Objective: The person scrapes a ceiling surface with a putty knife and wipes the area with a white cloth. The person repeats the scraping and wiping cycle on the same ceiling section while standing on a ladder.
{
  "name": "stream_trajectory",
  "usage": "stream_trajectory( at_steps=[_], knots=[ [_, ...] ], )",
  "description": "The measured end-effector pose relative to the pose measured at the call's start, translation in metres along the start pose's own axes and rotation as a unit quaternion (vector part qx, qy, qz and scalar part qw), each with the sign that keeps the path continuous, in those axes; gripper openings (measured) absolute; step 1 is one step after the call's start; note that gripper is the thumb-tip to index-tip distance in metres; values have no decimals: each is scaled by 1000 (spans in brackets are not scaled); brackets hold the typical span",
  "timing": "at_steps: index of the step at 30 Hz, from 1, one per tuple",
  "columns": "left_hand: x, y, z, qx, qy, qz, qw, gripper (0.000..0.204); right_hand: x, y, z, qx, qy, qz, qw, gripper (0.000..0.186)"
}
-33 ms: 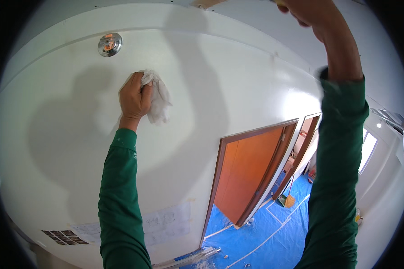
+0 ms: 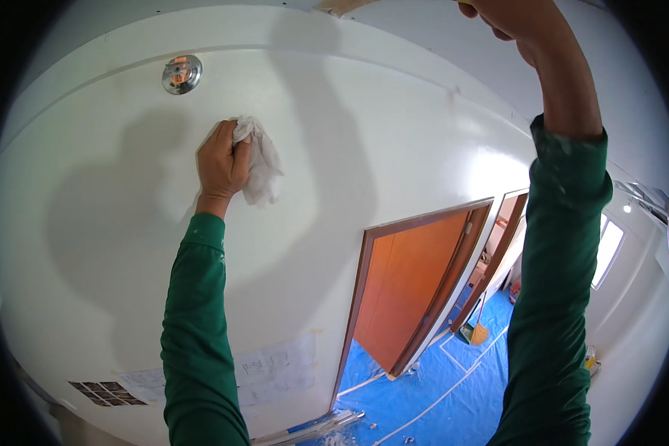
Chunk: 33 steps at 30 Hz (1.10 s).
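My left hand (image 2: 219, 163) is closed round a crumpled white cloth (image 2: 260, 167) and rests against the white wall (image 2: 416, 141). The loose part of the cloth hangs down to the right of the fingers. High at the upper right, my right hand (image 2: 516, 22) is raised toward the ceiling with its fingers curled. Most of what it grips is cut off by the picture's top edge; only a sliver of yellow shows by the fingers. A tan, flat-looking piece (image 2: 342, 6) shows at the top edge, left of that hand; whether they are joined cannot be seen.
A round chrome fitting (image 2: 182, 74) is mounted on the wall, upper left. Paper drawings (image 2: 275, 372) are stuck low down. An orange-brown door (image 2: 409, 290) stands at the right. Blue sheeting (image 2: 438, 401) covers the floor, with a broom (image 2: 479, 331) beyond.
My right hand and forearm have shifted very slightly. My left hand stays at the same spot with the cloth.
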<state>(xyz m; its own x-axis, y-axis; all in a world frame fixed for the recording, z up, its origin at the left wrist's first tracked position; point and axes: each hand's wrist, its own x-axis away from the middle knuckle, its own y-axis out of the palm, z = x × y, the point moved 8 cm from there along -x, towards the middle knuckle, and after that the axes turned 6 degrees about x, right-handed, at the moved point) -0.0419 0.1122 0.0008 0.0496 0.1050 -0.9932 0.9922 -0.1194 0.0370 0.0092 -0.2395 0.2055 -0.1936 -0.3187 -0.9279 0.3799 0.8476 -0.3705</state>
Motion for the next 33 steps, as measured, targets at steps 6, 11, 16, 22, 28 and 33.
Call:
stream_trajectory(
  at_steps=[6,11,16,22,28,33],
  knots=[
    [-6,1,3,-13,34,22,999,18,14,-20,13,10,14,56,998,22],
    [-4,3,-1,-13,28,4,1000,19,-16,4,25,-40,-25,27,999,19],
    [-4,2,0,-14,25,14,999,19,2,-7,5,33,-259,112,959,23],
    [-4,3,0,-4,19,3,1000,16,-33,62,7,47,-167,109,979,28],
    [-4,1,-2,0,32,13,999,17,4,34,27,11,-120,87,989,26],
    [-4,2,-3,-9,15,10,1000,18,1,-6,38,54,-57,41,996,24]
  ],
)
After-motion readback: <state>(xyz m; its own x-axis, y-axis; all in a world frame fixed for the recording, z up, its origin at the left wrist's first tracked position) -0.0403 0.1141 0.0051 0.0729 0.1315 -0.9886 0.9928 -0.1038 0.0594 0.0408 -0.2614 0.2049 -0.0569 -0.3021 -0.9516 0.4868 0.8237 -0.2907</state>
